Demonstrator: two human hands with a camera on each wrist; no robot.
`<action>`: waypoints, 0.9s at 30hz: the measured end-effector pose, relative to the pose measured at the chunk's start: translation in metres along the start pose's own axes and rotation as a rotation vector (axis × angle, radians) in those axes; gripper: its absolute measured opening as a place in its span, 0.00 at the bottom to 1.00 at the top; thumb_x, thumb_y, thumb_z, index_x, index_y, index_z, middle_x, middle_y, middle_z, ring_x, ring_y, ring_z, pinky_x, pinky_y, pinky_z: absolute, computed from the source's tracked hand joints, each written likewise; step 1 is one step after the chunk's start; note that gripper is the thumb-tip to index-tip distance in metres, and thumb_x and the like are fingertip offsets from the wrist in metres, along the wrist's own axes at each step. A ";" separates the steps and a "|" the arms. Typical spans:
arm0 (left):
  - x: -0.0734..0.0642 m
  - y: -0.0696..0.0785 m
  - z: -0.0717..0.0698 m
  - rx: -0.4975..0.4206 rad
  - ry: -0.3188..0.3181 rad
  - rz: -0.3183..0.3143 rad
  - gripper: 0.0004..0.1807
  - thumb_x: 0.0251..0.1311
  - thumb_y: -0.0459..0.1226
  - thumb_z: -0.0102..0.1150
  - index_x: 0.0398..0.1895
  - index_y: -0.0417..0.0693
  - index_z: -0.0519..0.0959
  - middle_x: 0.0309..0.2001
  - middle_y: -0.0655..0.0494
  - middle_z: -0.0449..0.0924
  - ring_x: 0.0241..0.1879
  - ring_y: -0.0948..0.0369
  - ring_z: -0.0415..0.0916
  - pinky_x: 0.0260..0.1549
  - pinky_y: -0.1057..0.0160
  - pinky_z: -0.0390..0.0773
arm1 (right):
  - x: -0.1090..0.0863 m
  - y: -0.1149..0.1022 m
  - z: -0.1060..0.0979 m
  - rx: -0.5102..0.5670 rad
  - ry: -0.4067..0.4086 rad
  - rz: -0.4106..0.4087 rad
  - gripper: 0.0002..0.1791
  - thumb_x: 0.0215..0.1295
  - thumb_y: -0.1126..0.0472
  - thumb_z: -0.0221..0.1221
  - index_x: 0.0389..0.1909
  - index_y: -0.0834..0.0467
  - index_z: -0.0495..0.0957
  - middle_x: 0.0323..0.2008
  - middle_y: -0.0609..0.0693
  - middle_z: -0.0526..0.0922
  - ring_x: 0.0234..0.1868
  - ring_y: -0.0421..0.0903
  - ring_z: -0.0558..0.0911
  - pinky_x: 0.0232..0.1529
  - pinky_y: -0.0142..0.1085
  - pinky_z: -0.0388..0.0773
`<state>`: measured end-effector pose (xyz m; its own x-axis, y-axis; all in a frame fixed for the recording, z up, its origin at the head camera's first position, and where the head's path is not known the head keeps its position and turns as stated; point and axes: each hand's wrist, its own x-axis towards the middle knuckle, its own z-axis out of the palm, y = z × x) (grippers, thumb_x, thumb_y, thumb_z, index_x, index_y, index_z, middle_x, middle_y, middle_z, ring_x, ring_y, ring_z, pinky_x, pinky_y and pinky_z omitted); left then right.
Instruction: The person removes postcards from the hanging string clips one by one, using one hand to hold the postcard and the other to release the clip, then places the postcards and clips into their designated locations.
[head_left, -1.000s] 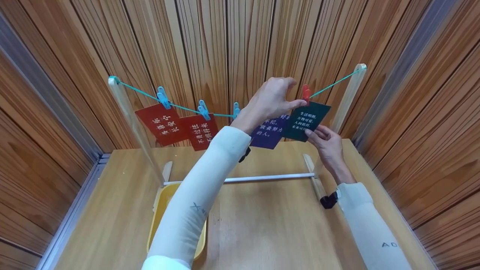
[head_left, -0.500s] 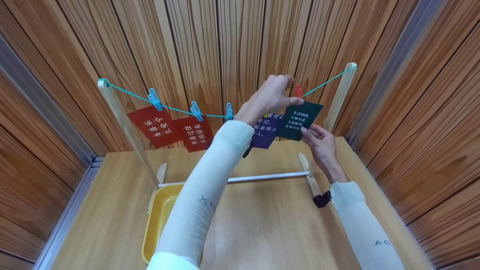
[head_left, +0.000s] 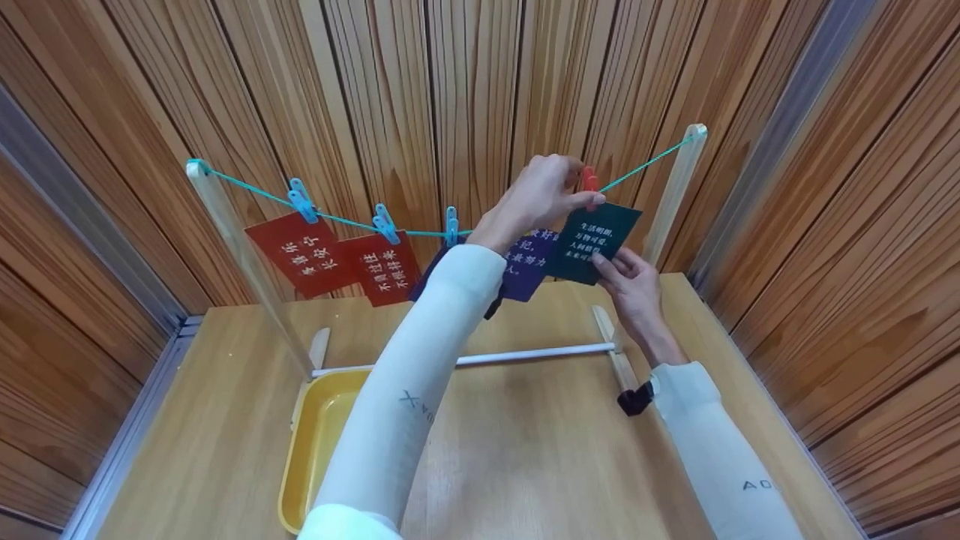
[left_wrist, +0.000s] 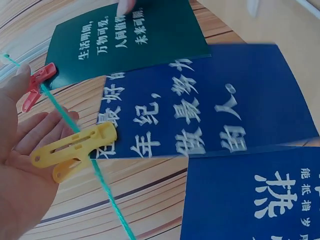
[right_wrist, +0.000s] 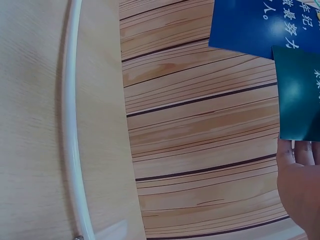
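Observation:
My left hand (head_left: pixel 546 191) is up at the right part of the green line (left_wrist: pixel 106 182), its thumb touching a red clothespin (left_wrist: pixel 39 85). Its other fingers are spread behind the line, and the pin's lower handle points toward them without contact in the left wrist view. The red clothespin sits at the edge of a dark green card (head_left: pixel 592 241) with white writing. My right hand (head_left: pixel 636 289) pinches this card's lower right edge, thumb in front and fingers behind. Beside it hangs a blue card (left_wrist: pixel 240 100) under a yellow clothespin (left_wrist: pixel 75 146), overlapped by the green card.
Blue clothespins (head_left: pixel 384 223) hold two red cards (head_left: pixel 296 255) farther left; another blue card (left_wrist: pixel 240 195) is mostly behind my left sleeve. Wooden posts (head_left: pixel 675 195) carry the line, joined below by a white rod (head_left: pixel 540 354). A yellow tray (head_left: pixel 296 450) stands at the left.
The whole scene has shifted left in the head view. My left index finger has come closer to the red clothespin. My right hand keeps its pinch on the green card.

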<state>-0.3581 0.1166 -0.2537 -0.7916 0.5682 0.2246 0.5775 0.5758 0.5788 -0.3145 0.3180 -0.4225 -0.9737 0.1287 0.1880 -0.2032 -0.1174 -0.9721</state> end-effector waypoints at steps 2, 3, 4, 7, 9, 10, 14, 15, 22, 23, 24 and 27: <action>0.000 0.001 -0.001 -0.008 -0.001 0.014 0.25 0.72 0.53 0.60 0.64 0.50 0.81 0.59 0.55 0.86 0.54 0.61 0.80 0.60 0.64 0.81 | -0.001 0.001 0.000 0.021 0.005 -0.004 0.30 0.72 0.51 0.65 0.69 0.58 0.74 0.56 0.43 0.88 0.58 0.41 0.88 0.60 0.33 0.85; 0.000 0.002 -0.001 -0.015 -0.003 0.017 0.24 0.73 0.52 0.60 0.63 0.50 0.81 0.59 0.55 0.86 0.53 0.61 0.81 0.59 0.65 0.82 | -0.002 0.002 0.000 0.028 0.007 -0.008 0.28 0.72 0.52 0.65 0.68 0.58 0.75 0.55 0.43 0.89 0.58 0.41 0.88 0.60 0.33 0.85; 0.000 0.002 -0.001 -0.019 -0.004 0.017 0.23 0.73 0.51 0.60 0.63 0.50 0.82 0.58 0.54 0.87 0.53 0.62 0.82 0.59 0.66 0.82 | -0.002 0.002 0.001 0.029 0.008 -0.011 0.27 0.72 0.52 0.65 0.68 0.58 0.75 0.55 0.43 0.89 0.57 0.42 0.88 0.60 0.33 0.85; 0.001 0.004 -0.003 -0.037 -0.006 0.008 0.21 0.73 0.49 0.61 0.62 0.49 0.82 0.57 0.54 0.88 0.52 0.62 0.84 0.58 0.66 0.83 | -0.003 0.003 0.001 0.030 0.006 -0.017 0.25 0.73 0.52 0.64 0.66 0.56 0.77 0.56 0.44 0.89 0.58 0.43 0.88 0.60 0.33 0.85; 0.001 0.004 -0.003 -0.051 -0.009 0.006 0.21 0.74 0.49 0.60 0.63 0.49 0.81 0.56 0.54 0.88 0.52 0.62 0.84 0.59 0.66 0.83 | -0.004 0.003 0.002 0.036 -0.001 -0.016 0.25 0.73 0.52 0.64 0.67 0.56 0.77 0.58 0.45 0.88 0.59 0.44 0.87 0.60 0.33 0.85; 0.001 0.004 -0.003 -0.059 -0.012 0.007 0.21 0.74 0.48 0.60 0.63 0.49 0.81 0.55 0.54 0.88 0.52 0.62 0.84 0.59 0.66 0.83 | -0.004 0.003 0.002 0.040 -0.005 -0.014 0.25 0.73 0.52 0.64 0.67 0.55 0.76 0.58 0.46 0.88 0.59 0.44 0.87 0.60 0.33 0.85; 0.002 0.004 0.000 -0.095 -0.014 0.015 0.20 0.75 0.47 0.58 0.62 0.48 0.80 0.55 0.53 0.88 0.51 0.62 0.85 0.58 0.68 0.83 | -0.005 0.003 0.002 0.054 -0.005 -0.009 0.24 0.74 0.52 0.63 0.67 0.55 0.76 0.59 0.45 0.87 0.59 0.44 0.87 0.60 0.33 0.85; 0.002 0.003 0.000 -0.108 -0.011 0.015 0.20 0.75 0.46 0.57 0.62 0.47 0.80 0.54 0.53 0.88 0.51 0.62 0.85 0.58 0.69 0.83 | -0.005 0.004 0.002 0.054 -0.009 -0.011 0.24 0.74 0.52 0.63 0.67 0.55 0.76 0.59 0.45 0.87 0.59 0.44 0.87 0.60 0.33 0.85; 0.003 0.004 0.000 -0.211 0.019 -0.001 0.20 0.75 0.46 0.59 0.63 0.48 0.82 0.52 0.52 0.89 0.52 0.61 0.85 0.58 0.67 0.84 | -0.003 0.006 0.004 0.075 -0.026 -0.034 0.21 0.76 0.55 0.61 0.65 0.57 0.75 0.55 0.43 0.90 0.58 0.43 0.88 0.60 0.35 0.85; 0.003 0.004 0.000 -0.223 0.019 0.001 0.19 0.75 0.46 0.59 0.62 0.48 0.82 0.52 0.53 0.90 0.52 0.61 0.85 0.58 0.67 0.84 | -0.003 0.006 0.004 0.080 -0.027 -0.037 0.20 0.76 0.56 0.61 0.65 0.57 0.76 0.55 0.43 0.90 0.58 0.43 0.88 0.60 0.35 0.85; 0.004 0.004 0.000 -0.232 0.019 0.002 0.19 0.75 0.46 0.59 0.61 0.48 0.83 0.51 0.53 0.90 0.52 0.60 0.86 0.59 0.67 0.83 | -0.002 0.006 0.003 0.087 -0.030 -0.036 0.21 0.76 0.56 0.61 0.65 0.57 0.76 0.55 0.44 0.90 0.59 0.43 0.88 0.60 0.35 0.85; 0.003 0.005 -0.001 -0.260 0.026 -0.008 0.17 0.75 0.46 0.59 0.57 0.49 0.86 0.49 0.53 0.90 0.52 0.57 0.86 0.56 0.67 0.84 | -0.002 0.005 0.002 0.074 -0.025 -0.036 0.21 0.76 0.54 0.62 0.65 0.56 0.76 0.55 0.44 0.89 0.60 0.43 0.87 0.61 0.35 0.85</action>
<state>-0.3581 0.1206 -0.2496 -0.8026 0.5471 0.2378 0.5034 0.4073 0.7620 -0.3143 0.3148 -0.4274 -0.9678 0.1091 0.2270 -0.2442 -0.1862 -0.9517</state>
